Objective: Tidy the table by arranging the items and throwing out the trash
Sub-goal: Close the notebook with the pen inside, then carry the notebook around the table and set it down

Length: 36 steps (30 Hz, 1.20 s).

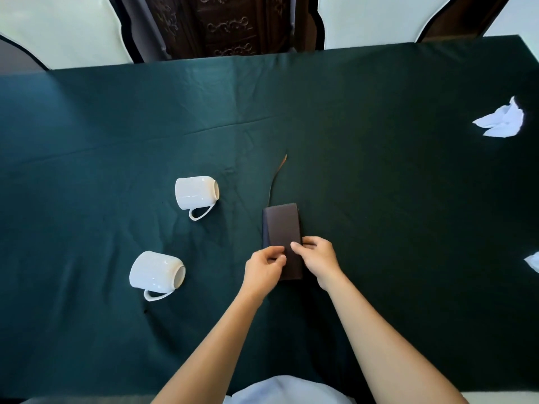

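Pinching the near end of the dark notebook [282, 234], left hand [262, 269] & right hand [318, 259] had fingers pressed together on its edges. Looked stiff, light, flat on the bench [379, 185]; best held by the long sides.

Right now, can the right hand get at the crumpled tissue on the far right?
Probably yes. The right hand is on the notebook, and only bare tablecloth lies between it and the tissue. It is a long reach, though, so leaning may be needed.

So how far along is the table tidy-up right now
Nothing looks finished yet. In hand: both hands, left and right, are on the dark notebook. Left: two white mugs lie on their sides, and crumpled tissues remain on the tablecloth.
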Tool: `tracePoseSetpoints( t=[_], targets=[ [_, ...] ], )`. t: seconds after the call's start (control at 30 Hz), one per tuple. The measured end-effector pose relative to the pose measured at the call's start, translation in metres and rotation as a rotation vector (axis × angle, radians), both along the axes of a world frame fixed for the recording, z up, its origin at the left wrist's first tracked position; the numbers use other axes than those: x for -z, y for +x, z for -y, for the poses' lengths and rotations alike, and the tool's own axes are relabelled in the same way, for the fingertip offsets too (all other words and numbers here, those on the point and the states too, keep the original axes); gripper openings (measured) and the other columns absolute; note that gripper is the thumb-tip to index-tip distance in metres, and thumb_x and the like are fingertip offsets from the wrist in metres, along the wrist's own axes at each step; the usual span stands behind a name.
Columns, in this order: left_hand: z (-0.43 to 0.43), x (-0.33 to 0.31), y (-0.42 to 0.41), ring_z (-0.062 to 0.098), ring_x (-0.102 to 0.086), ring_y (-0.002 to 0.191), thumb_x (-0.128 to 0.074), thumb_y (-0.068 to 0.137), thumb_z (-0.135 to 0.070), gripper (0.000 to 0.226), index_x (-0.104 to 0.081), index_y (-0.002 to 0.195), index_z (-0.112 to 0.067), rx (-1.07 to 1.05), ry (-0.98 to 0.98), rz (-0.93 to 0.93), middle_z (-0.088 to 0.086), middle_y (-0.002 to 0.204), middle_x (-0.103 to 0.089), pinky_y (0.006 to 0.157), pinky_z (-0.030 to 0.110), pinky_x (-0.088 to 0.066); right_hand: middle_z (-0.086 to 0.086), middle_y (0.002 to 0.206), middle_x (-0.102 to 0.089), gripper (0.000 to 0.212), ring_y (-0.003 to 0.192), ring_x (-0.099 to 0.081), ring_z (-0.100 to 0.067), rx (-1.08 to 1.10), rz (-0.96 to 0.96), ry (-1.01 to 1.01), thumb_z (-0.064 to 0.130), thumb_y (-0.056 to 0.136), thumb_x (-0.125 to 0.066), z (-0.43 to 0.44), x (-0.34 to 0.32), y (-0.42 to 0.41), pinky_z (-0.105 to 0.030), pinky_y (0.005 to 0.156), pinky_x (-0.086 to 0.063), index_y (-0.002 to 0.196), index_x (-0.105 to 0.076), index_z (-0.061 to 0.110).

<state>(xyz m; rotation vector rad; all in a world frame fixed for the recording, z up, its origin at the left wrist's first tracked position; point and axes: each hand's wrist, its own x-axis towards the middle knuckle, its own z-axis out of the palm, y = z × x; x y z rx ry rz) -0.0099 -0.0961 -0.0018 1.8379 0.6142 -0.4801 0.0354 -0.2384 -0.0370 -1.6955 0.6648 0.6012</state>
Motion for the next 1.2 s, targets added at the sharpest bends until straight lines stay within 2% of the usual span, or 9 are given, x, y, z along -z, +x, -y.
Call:
tracePoseSetpoints(
  t=[0.1, 0.3, 0.4, 0.53, 0.67, 0.77, 0.9, 1.07, 1.2],
  targets=[
    [-0.001, -0.005, -0.003, 0.009, -0.068, 0.098, -0.063, 0.099, -0.022, 0.033, -0.072, 0.131, -0.021, -0.015, 0.004, -0.005, -0.005, 0.114, -0.075, 0.096, 0.03, -0.058, -0.003, 0.113, -0.073, 0.049, 0.106, -0.071, -0.023, -0.01, 0.017, -0.009, 0.023, 0.081, -0.083, -0.001, -0.004, 0.001, -0.042, 0.099, -0.057, 0.126, -0.07, 0.01],
    [-0.022, -0.021, -0.017, 0.01, -0.07, 0.108, -0.066, 0.098, -0.023, 0.034, -0.072, 0.131, -0.022, -0.052, 0.024, 0.023, -0.006, 0.122, -0.075, 0.101, 0.036, -0.057, -0.002, 0.099, -0.08, 0.028, 0.096, -0.076, -0.024, -0.056, 0.077, 0.035, 0.018, 0.08, -0.08, -0.008, -0.014, 0.001, -0.044, 0.094, -0.06, 0.108, -0.077, 0.016],
    [-0.047, -0.038, -0.012, 0.01, -0.073, 0.104, -0.072, 0.093, -0.023, 0.036, -0.074, 0.129, -0.02, -0.072, 0.063, 0.121, -0.004, 0.112, -0.078, 0.094, 0.026, -0.055, -0.005, 0.103, -0.08, 0.032, 0.103, -0.075, -0.028, -0.072, 0.109, 0.111, 0.015, 0.082, -0.079, -0.013, -0.03, -0.008, -0.046, 0.095, -0.059, 0.114, -0.075, 0.013],
    [-0.09, -0.075, 0.007, 0.011, -0.062, 0.126, -0.078, 0.09, -0.019, 0.041, -0.071, 0.131, -0.024, -0.072, 0.087, 0.357, -0.007, 0.123, -0.071, 0.107, 0.03, -0.048, -0.009, 0.112, -0.078, 0.028, 0.111, -0.073, -0.029, -0.13, 0.174, 0.223, 0.009, 0.09, -0.075, -0.023, -0.071, -0.03, -0.046, 0.099, -0.055, 0.117, -0.073, 0.01],
    [-0.126, -0.123, 0.017, 0.01, -0.058, 0.134, -0.083, 0.087, -0.018, 0.049, -0.069, 0.134, -0.02, 0.125, 0.017, 0.533, -0.005, 0.137, -0.068, 0.121, 0.034, -0.038, -0.008, 0.113, -0.078, 0.027, 0.108, -0.074, -0.024, -0.128, 0.268, 0.34, 0.006, 0.093, -0.07, -0.039, -0.124, -0.06, -0.031, 0.078, -0.06, 0.12, -0.072, 0.01],
    [-0.144, -0.154, 0.003, 0.021, -0.074, 0.113, -0.087, 0.08, -0.029, 0.046, -0.075, 0.124, -0.02, 0.171, -0.125, 0.609, 0.003, 0.115, -0.081, 0.11, 0.047, -0.052, -0.006, 0.117, -0.078, 0.029, 0.11, -0.074, -0.023, -0.092, 0.357, 0.409, 0.004, 0.095, -0.066, -0.053, -0.163, -0.091, -0.028, 0.079, -0.059, 0.124, -0.071, 0.01],
    [-0.148, -0.182, -0.03, 0.018, -0.079, 0.093, -0.079, 0.091, -0.012, 0.033, -0.072, 0.123, -0.013, 0.186, -0.357, 0.693, 0.004, 0.1, -0.084, 0.088, 0.032, -0.061, -0.006, 0.121, -0.077, 0.033, 0.115, -0.072, -0.023, 0.0, 0.497, 0.433, -0.002, 0.096, -0.062, -0.072, -0.2, -0.141, -0.039, 0.095, -0.059, 0.124, -0.071, 0.012],
    [-0.136, -0.211, -0.07, 0.016, -0.077, 0.091, -0.072, 0.095, -0.006, 0.02, -0.074, 0.115, -0.001, 0.182, -0.56, 0.748, 0.005, 0.101, -0.083, 0.081, 0.029, -0.061, -0.013, 0.118, -0.077, 0.031, 0.115, -0.072, -0.03, 0.196, 0.67, 0.384, -0.006, 0.091, -0.066, -0.095, -0.231, -0.202, -0.048, 0.1, -0.056, 0.118, -0.074, 0.008],
    [-0.118, -0.233, -0.098, 0.019, -0.078, 0.094, -0.071, 0.097, -0.01, 0.02, -0.075, 0.115, -0.002, 0.248, -0.688, 0.712, 0.01, 0.104, -0.082, 0.081, 0.031, -0.062, -0.01, 0.114, -0.079, 0.025, 0.109, -0.074, -0.025, 0.422, 0.79, 0.405, 0.003, 0.088, -0.072, -0.107, -0.258, -0.241, -0.038, 0.096, -0.058, 0.112, -0.075, 0.008]
  ],
)
